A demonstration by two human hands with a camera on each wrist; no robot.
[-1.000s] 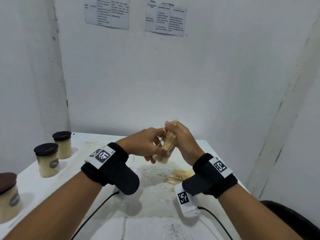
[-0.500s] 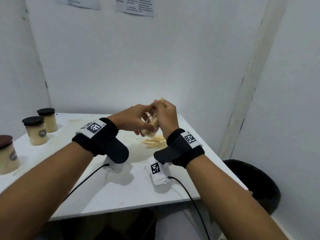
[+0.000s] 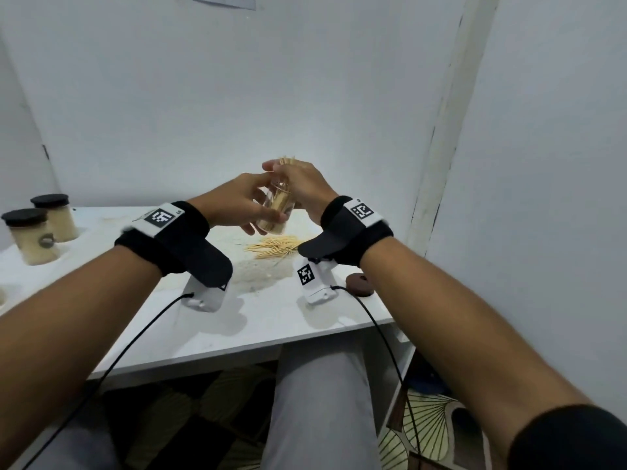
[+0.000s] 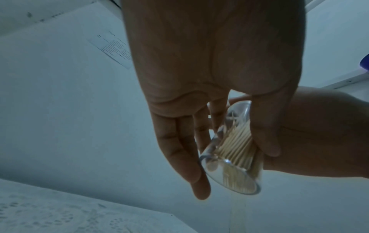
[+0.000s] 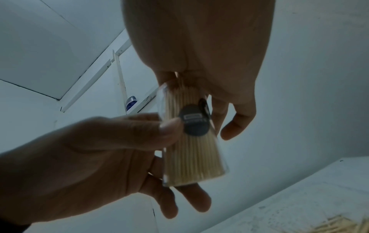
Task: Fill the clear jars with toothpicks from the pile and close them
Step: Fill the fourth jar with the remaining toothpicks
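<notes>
Above the white table (image 3: 210,334), my left hand (image 3: 237,201) grips a clear jar (image 3: 274,212) tilted, thumb on one side and fingers under it. My right hand (image 3: 305,188) grips a bundle of toothpicks (image 3: 288,161) at the jar's mouth; their tips stick out above its fingers. In the right wrist view the jar (image 5: 191,149) is packed with toothpicks and bears a dark round label (image 5: 194,122). From the left wrist I see the jar's base (image 4: 231,170). A loose pile of toothpicks (image 3: 274,247) lies on the table under the hands. A brown lid (image 3: 359,284) sits near the right edge.
Two filled jars with dark lids (image 3: 29,235) (image 3: 56,215) stand at the table's far left. White walls close in behind and to the right. The table's front edge is near my lap, and cables run from both wrist cameras.
The head view has tilted down, bringing the brown lid and table edge into sight. My hands stay together, and the toothpick bundle now sits lower inside the jar.
</notes>
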